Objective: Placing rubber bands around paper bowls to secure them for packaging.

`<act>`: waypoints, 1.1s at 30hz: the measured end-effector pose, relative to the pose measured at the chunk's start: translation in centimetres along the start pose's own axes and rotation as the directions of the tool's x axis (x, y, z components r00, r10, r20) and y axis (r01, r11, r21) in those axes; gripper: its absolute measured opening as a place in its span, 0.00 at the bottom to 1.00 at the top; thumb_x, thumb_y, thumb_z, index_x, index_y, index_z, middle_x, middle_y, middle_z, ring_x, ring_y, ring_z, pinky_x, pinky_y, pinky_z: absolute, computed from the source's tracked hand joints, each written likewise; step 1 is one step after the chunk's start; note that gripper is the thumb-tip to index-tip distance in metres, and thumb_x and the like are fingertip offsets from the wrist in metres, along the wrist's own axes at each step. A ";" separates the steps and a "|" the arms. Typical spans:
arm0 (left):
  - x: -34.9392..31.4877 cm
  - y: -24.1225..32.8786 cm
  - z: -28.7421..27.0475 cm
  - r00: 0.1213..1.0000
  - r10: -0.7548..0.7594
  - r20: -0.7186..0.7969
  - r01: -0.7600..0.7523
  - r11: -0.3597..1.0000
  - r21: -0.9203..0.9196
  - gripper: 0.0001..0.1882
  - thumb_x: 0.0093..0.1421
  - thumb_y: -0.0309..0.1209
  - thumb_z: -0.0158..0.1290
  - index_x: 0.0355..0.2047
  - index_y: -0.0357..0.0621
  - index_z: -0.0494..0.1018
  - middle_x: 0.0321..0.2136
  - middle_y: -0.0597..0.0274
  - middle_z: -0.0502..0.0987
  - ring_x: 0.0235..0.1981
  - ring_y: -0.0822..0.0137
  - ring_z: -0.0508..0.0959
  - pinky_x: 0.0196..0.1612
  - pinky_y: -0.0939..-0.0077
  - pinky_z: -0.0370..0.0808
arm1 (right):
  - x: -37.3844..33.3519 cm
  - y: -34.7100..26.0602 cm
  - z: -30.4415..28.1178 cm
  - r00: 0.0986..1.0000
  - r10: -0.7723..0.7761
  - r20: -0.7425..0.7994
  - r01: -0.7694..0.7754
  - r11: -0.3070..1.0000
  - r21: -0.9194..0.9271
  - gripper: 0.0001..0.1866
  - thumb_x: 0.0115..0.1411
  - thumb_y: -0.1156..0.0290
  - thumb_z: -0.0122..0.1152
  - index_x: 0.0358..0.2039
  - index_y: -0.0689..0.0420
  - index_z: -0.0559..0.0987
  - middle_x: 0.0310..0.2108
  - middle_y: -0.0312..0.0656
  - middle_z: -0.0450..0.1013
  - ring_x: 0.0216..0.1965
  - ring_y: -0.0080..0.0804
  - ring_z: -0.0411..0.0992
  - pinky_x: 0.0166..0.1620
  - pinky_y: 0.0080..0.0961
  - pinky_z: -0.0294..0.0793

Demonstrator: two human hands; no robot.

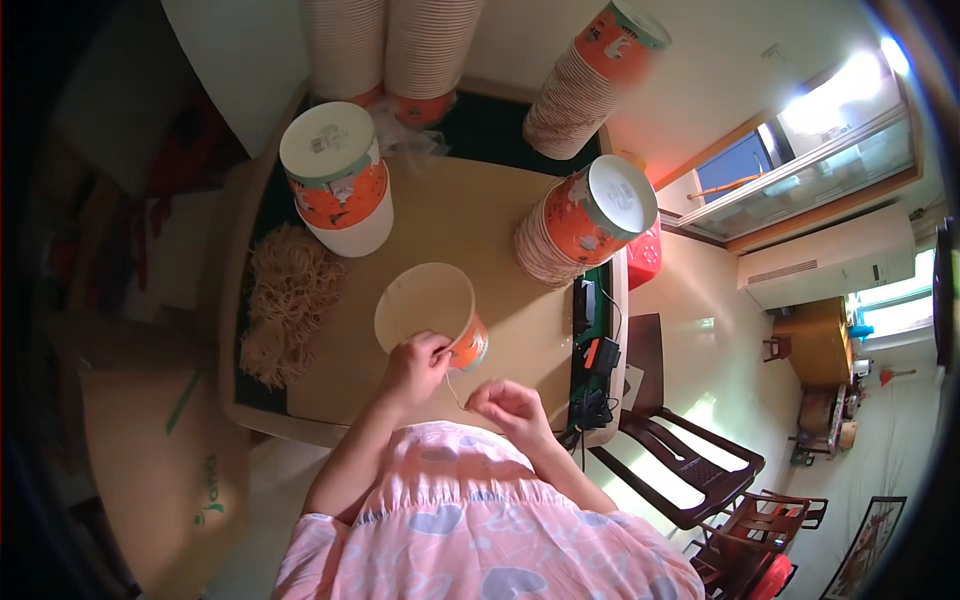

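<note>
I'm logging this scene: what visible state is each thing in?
Middle bucket, open, inside showing
Cord, slightly curved, between the hands
Left hand, fingers curled at the bucket's rim
Right hand, fingers pinching the cord
Left bucket, upside down
Right stack, nested, upside down
Back-right stack, nested
Strand heap, tangled
Plastic bag, crumpled

Green lettering (208, 492) on the cardboard box (150, 430) at left, maybe some pale script on the pink dress (480, 520), plus tiny print on the upturned white-and-orange tub's base (328, 140), unreadable tbh.
</note>
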State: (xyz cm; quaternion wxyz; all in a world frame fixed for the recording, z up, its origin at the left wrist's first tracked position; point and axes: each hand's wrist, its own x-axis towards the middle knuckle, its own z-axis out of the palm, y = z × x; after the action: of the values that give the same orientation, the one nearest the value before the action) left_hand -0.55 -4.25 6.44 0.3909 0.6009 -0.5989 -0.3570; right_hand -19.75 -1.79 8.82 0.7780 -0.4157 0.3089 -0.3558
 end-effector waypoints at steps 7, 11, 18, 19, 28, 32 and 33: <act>-1.0 1.3 -2.6 0.996 -0.083 0.022 0.085 0.991 -0.099 0.05 0.53 0.20 0.52 0.31 0.34 0.72 0.26 0.54 0.75 0.28 0.61 0.78 0.30 0.73 0.74 | 5.7 1.5 0.2 0.966 -0.104 -0.236 0.022 0.946 -0.324 0.08 0.58 0.78 0.58 0.37 0.63 0.71 0.33 0.37 0.72 0.38 0.21 0.71 0.44 0.19 0.71; -1.4 2.0 -2.6 0.998 -0.059 0.003 0.059 0.997 -0.043 0.07 0.52 0.20 0.52 0.33 0.35 0.73 0.27 0.53 0.75 0.29 0.57 0.78 0.31 0.70 0.74 | 6.4 2.5 -0.1 0.977 -0.127 -0.174 0.072 0.954 -0.291 0.10 0.57 0.78 0.59 0.36 0.60 0.66 0.34 0.37 0.70 0.39 0.21 0.70 0.43 0.18 0.70; -1.7 1.7 -1.5 0.999 -0.045 0.005 0.045 0.999 -0.002 0.11 0.50 0.19 0.51 0.35 0.38 0.74 0.29 0.53 0.75 0.31 0.54 0.77 0.34 0.67 0.74 | 6.4 3.0 -1.2 0.994 -0.022 -0.108 0.000 0.979 -0.202 0.10 0.58 0.77 0.58 0.34 0.59 0.65 0.35 0.37 0.69 0.39 0.21 0.69 0.42 0.19 0.69; -1.7 1.7 -1.4 0.999 -0.036 0.007 0.035 0.999 0.021 0.12 0.50 0.18 0.51 0.36 0.39 0.74 0.30 0.53 0.75 0.31 0.53 0.77 0.34 0.67 0.74 | 6.4 3.1 -1.3 0.994 -0.012 -0.108 -0.007 0.983 -0.181 0.10 0.59 0.77 0.57 0.35 0.59 0.65 0.35 0.37 0.69 0.39 0.21 0.70 0.42 0.19 0.69; -1.6 1.4 -0.4 0.999 0.042 -0.009 -0.041 0.996 0.078 0.12 0.49 0.18 0.53 0.36 0.41 0.77 0.29 0.57 0.75 0.31 0.59 0.77 0.35 0.69 0.75 | 6.2 3.6 -2.0 0.996 0.000 -0.088 -0.005 0.998 -0.062 0.07 0.60 0.78 0.55 0.35 0.58 0.65 0.31 0.33 0.68 0.35 0.18 0.69 0.38 0.16 0.70; -1.7 1.6 -0.4 0.999 0.051 0.019 -0.053 0.993 0.108 0.11 0.49 0.18 0.53 0.34 0.41 0.77 0.28 0.58 0.74 0.31 0.58 0.77 0.35 0.68 0.75 | 6.2 3.6 -2.5 0.998 0.031 -0.056 -0.036 0.996 -0.077 0.07 0.60 0.78 0.55 0.34 0.58 0.65 0.33 0.34 0.68 0.37 0.20 0.70 0.41 0.18 0.70; -1.7 1.5 -0.4 0.996 0.090 0.028 -0.093 0.985 0.145 0.10 0.49 0.18 0.53 0.33 0.41 0.77 0.28 0.58 0.74 0.31 0.58 0.76 0.35 0.67 0.74 | 6.3 3.4 -2.6 0.998 0.034 -0.056 -0.038 0.996 -0.075 0.07 0.60 0.78 0.55 0.34 0.58 0.65 0.33 0.34 0.68 0.37 0.20 0.70 0.41 0.18 0.70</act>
State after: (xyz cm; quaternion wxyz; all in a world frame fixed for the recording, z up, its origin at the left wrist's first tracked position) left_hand -0.85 -2.50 7.87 0.3553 0.5958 -0.6547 -0.3002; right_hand -17.30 -6.63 3.54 0.7590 -0.4295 0.3511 -0.3408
